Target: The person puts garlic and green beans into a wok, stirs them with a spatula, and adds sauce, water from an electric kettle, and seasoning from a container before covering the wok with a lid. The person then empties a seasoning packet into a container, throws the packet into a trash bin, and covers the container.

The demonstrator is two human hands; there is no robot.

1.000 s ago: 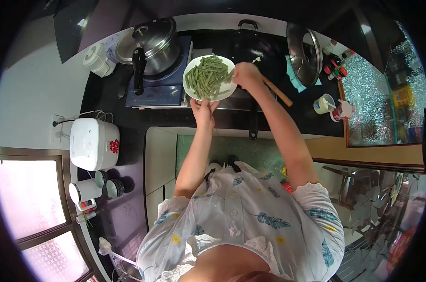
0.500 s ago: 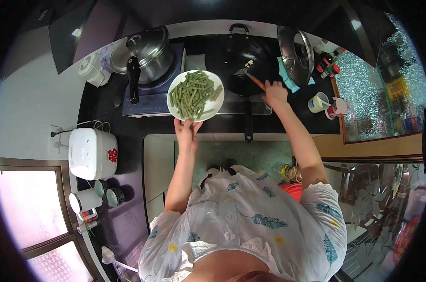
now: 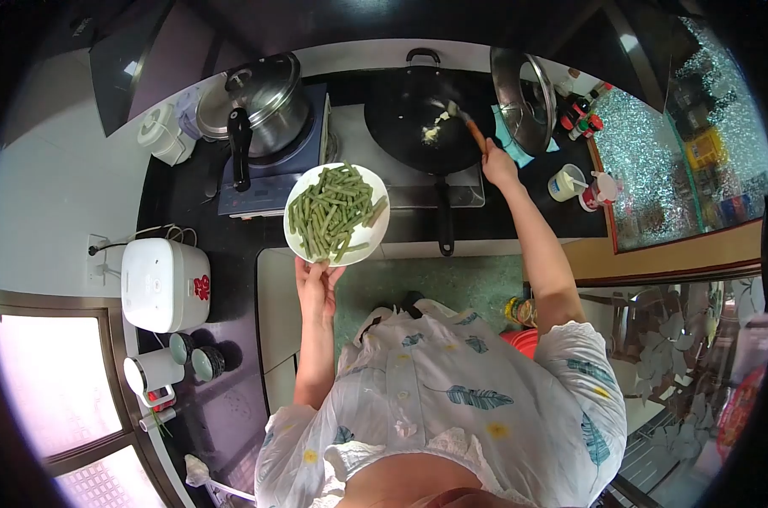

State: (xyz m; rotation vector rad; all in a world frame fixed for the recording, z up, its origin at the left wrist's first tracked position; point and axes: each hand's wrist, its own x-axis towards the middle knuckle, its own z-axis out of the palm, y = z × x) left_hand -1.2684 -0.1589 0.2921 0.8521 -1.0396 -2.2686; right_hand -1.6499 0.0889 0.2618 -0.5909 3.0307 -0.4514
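Note:
My left hand (image 3: 317, 288) grips the near rim of a white plate (image 3: 377, 236) in front of the counter. Cut green beans (image 3: 333, 212) are heaped on it. My right hand (image 3: 499, 163) is closed around the wooden handle of a spatula (image 3: 477, 135), whose metal head reaches into the right side of a black wok (image 3: 401, 127). Pale chopped bits, perhaps garlic, (image 3: 431, 134) lie in the wok. The wok's long handle (image 3: 446, 222) points toward me.
A pressure cooker (image 3: 270, 114) stands on a blue induction cooker (image 3: 265, 196) at the left. A metal lid (image 3: 519, 106) leans behind the wok's right side. Seasoning tubs (image 3: 565, 184) and bottles (image 3: 580, 125) stand at the right. A white rice cooker (image 3: 165, 284) sits on the left counter.
My left hand has drawn the plate of beans back toward me and slightly left, away from the wok. My right hand has shifted slightly, moving the spatula toward the wok's right side.

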